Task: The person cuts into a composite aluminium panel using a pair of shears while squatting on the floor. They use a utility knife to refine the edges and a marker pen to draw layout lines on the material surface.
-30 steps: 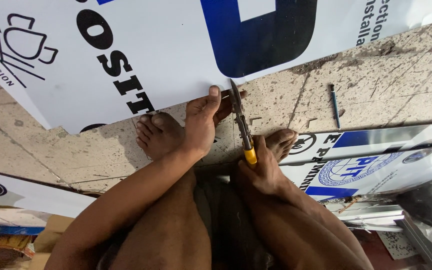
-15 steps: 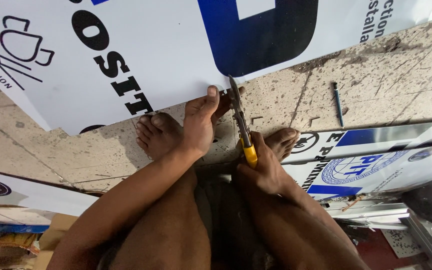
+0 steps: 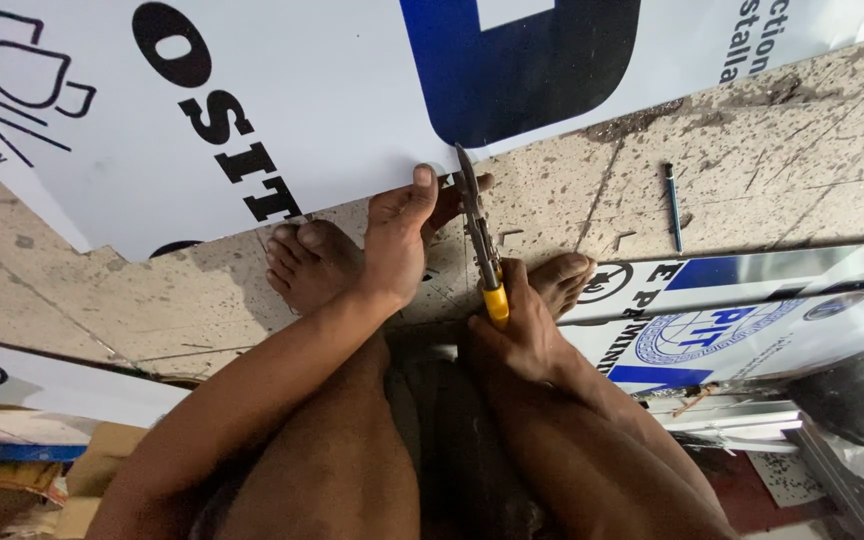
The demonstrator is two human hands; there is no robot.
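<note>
A large white printed sheet (image 3: 332,90) with black letters and a blue shape lies across the stained floor. My left hand (image 3: 402,240) grips its near edge, thumb on top. My right hand (image 3: 517,335) holds a pair of yellow-handled snips (image 3: 479,245), whose blades meet the sheet's edge just right of my left thumb. My bare feet rest on the floor beneath both hands, and my knees fill the lower part of the view.
A pen-like tool (image 3: 674,205) lies on the floor to the right. Cut white and blue printed panels (image 3: 742,310) are stacked at the right, with a dark object (image 3: 857,395) beyond. More sheet edges and cardboard (image 3: 12,470) lie at the lower left.
The view has shifted slightly. Both hands and the snips keep nearly the same place at the sheet's edge.
</note>
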